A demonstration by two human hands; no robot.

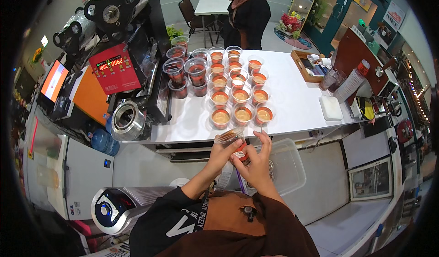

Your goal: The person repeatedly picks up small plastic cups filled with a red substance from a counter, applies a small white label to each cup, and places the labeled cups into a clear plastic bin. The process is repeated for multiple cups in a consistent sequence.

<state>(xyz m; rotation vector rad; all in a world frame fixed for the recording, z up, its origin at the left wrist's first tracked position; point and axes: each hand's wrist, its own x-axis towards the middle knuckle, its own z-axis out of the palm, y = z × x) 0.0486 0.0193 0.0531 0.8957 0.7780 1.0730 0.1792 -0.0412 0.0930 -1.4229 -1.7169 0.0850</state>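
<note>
A clear plastic cup with a red printed band [241, 153] is tilted in my left hand [223, 154], above the counter's near edge. Beside it, my right hand [255, 161] has its thumb near the cup's printed side and its other fingers raised; whether it grips anything I cannot tell. Just beyond my hands, rows of open plastic cups with tan contents [242, 115] stand on the white counter [295, 113]. Left of these rows, darker-looking cups [197, 68] are grouped, some stacked on others.
At the left stands a cup sealing machine with a red control panel [116, 68]. A wooden tray [298, 65], a leaning stack of cups [353, 82] and a white square box [330, 108] lie right. Below is a clear plastic bin [291, 167]. A person [250, 20] stands beyond the counter.
</note>
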